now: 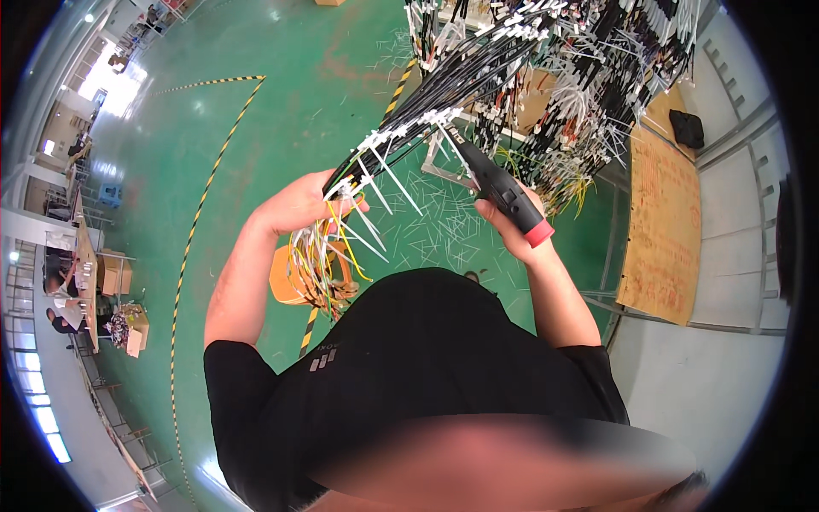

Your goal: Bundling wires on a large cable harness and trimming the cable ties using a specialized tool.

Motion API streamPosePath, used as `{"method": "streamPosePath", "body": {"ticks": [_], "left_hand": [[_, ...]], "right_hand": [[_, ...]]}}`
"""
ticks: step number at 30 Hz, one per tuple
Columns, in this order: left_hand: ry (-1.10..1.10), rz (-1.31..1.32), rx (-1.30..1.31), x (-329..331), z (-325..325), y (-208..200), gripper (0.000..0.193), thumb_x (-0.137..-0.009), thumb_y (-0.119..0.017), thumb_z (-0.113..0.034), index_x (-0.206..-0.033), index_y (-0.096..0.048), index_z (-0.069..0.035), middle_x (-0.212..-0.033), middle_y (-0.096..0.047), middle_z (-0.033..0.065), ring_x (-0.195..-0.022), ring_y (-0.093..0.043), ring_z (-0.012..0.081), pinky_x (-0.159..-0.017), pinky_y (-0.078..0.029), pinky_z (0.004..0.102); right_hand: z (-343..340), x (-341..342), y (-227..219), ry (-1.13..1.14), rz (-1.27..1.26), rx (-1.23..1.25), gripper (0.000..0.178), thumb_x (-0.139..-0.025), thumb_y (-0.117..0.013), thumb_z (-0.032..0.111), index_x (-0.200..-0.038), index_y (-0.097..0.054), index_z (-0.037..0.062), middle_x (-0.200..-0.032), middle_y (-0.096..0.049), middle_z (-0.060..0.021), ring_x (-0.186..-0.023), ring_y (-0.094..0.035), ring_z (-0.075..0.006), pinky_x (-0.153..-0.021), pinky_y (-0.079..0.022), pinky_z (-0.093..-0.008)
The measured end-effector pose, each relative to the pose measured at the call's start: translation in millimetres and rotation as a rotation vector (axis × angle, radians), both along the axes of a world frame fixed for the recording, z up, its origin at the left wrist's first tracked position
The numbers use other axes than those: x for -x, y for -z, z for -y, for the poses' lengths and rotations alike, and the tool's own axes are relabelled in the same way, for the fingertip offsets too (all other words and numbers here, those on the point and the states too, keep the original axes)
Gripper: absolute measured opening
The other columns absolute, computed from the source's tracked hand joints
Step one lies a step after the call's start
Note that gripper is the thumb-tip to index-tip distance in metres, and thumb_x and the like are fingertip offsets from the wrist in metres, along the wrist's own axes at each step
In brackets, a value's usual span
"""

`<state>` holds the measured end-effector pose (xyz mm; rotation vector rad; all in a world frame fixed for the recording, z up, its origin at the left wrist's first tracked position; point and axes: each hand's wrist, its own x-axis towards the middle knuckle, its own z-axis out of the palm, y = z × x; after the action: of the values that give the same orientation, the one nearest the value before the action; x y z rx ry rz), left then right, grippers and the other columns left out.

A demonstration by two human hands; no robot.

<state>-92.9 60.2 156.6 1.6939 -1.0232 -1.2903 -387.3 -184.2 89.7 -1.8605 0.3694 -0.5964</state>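
My left hand [300, 205] is closed around a bundle of black cables [401, 128], near its end. Loose yellow, white and green wires [328, 264] hang below that grip. White cable ties [388, 136] circle the bundle, several with long tails sticking out toward me. In my right hand [512, 235] is a black cable tie gun [503, 192] with a red end. Its nose points up and left at the bundle, beside a tie; whether it grips that tie's tail is too small to tell.
Dense hanging cable bundles [589, 94] fill the upper right on a rack. Cut tie tails [435, 222] litter the green floor. An orange-brown seat [286, 277] is below my left hand. At right stand a brown board [661, 230] and black bag [687, 128]. People sit at a far-left table [88, 282].
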Motion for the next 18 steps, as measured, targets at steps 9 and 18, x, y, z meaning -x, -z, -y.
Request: {"method": "streamPosePath", "body": {"ticks": [9,18], "left_hand": [[0.038,0.061,0.006,-1.2,0.5,-3.6,0.044,-0.102,-0.071,-0.024,-0.14,-0.059,-0.005,-0.111,-0.076,0.0047,-0.074,-0.065,0.0087,-0.066,-0.056,0.0283],[-0.031,0.457,-0.1,32.9,4.5,-24.4,0.067,-0.099,-0.071,-0.017,-0.159,-0.044,-0.006,-0.123,-0.075,0.0153,-0.107,-0.072,0.023,-0.096,-0.056,0.0396]], "right_hand": [[-4.9,-3.1,-6.8,-0.019,-0.053,-0.029,0.033,-0.091,-0.08,0.01,-0.123,-0.071,0.0069,-0.098,-0.067,-0.0055,-0.086,-0.061,-0.018,-0.082,-0.052,-0.034],[-17.7,-12.3,2.7,-0.024,0.102,-0.133,0.035,-0.091,-0.08,0.009,-0.124,-0.071,0.0074,-0.102,-0.07,-0.0055,-0.09,-0.063,-0.0137,-0.083,-0.053,-0.032]]}}
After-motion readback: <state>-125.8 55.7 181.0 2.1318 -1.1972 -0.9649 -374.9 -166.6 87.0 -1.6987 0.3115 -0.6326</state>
